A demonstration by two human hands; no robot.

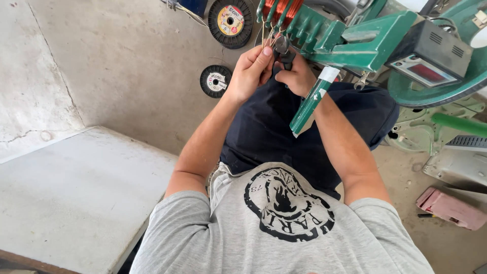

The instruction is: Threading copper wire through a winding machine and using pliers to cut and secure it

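From up here I see my left hand (249, 71) pinching thin copper wire strands (267, 34) at the green metal winding machine (355, 35); my right hand (297, 76) clasps dark pliers (284, 50) beside them, above a bare concrete floor (127, 66) with black wire spools (231, 20) and a white slab (76, 193).

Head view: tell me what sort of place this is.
Probably a motor or coil winding workshop: a green winding machine wound with copper wire, wire spools on a bare concrete floor.
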